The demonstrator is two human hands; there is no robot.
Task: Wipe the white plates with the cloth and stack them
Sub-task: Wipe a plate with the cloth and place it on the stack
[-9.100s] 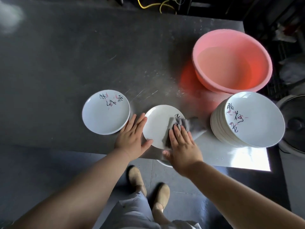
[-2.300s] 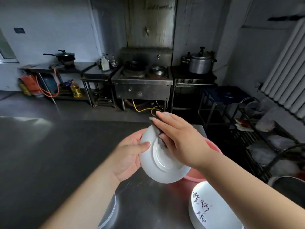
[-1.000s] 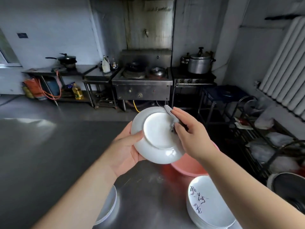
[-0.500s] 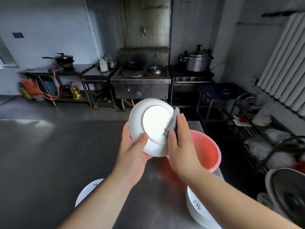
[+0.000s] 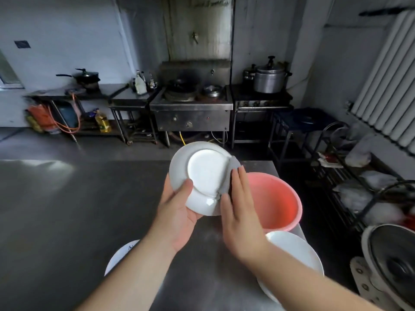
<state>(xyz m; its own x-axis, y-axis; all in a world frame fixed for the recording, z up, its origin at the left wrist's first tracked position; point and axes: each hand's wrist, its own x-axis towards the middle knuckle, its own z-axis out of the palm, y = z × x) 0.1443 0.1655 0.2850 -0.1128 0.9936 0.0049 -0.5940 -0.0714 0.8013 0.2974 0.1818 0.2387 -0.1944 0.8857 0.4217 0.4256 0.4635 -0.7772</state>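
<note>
tipped a little further toward the head since half a second ago, with the plate (image 5: 203, 176) held up over the table (image 5: 67, 209), underside facing the camera so the cloth (image 5: 231, 176) can reach the foot ring. left hand (image 5: 177, 212) cups the lower edge, thumb curled onto the back. right hand (image 5: 241, 212) presses the cloth flat against the right rim, fingers straight and together. pink basin (image 5: 278, 198) just behind; stack of plates (image 5: 292, 254) lower right, 1 more plate (image 5: 119, 254) lower left.

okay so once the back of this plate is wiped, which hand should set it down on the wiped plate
Probably the left. The left hand already grips the raised plate by its rim, and the single plate lies under that forearm. The right hand is busy pressing the cloth against it.
</note>
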